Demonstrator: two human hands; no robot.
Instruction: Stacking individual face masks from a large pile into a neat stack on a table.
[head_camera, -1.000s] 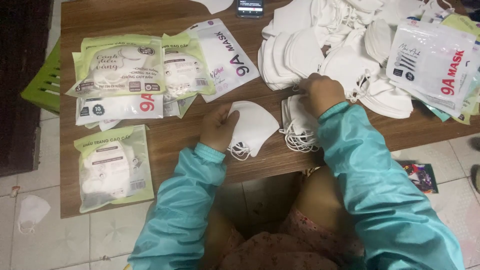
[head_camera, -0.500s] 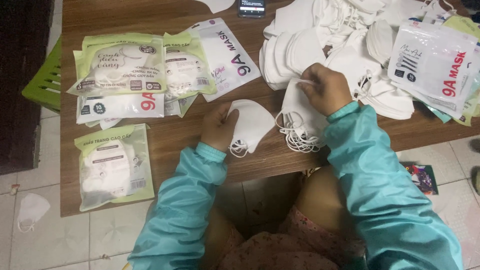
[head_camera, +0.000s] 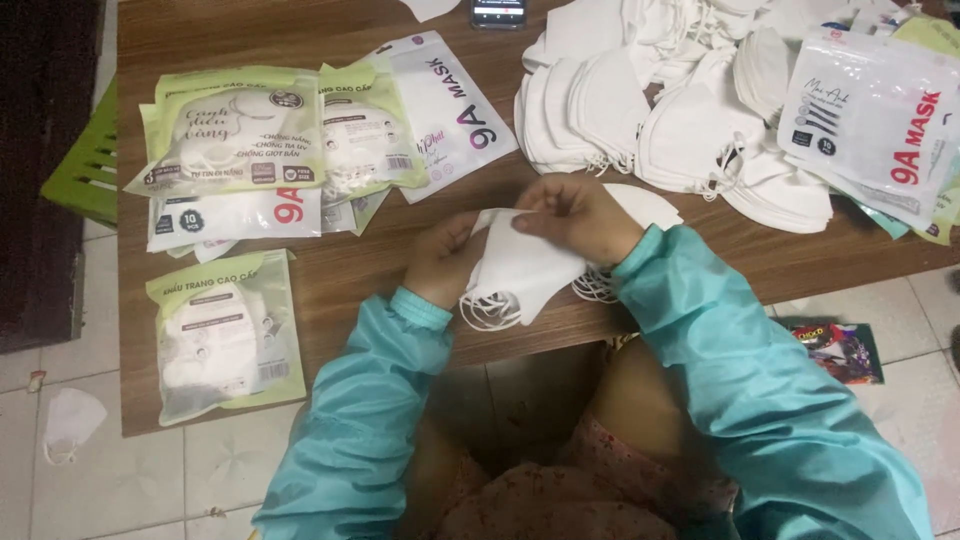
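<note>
Hands, left (head_camera: 447, 262) and right (head_camera: 578, 215), seemingly pinch one white mask (head_camera: 520, 272).

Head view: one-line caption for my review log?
Both hands, left and right, hold a white mask over a table of masks.

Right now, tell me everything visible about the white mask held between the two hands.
The white mask is a folded, soft, fabric-like face mask with thin white ear loops hanging in a bunch at its lower left edge. It is held just above the wooden table near its front edge, tilted. The left hand grips its left side; the right hand pinches its top edge. More loops and a white mask lie beneath the right hand.
</note>
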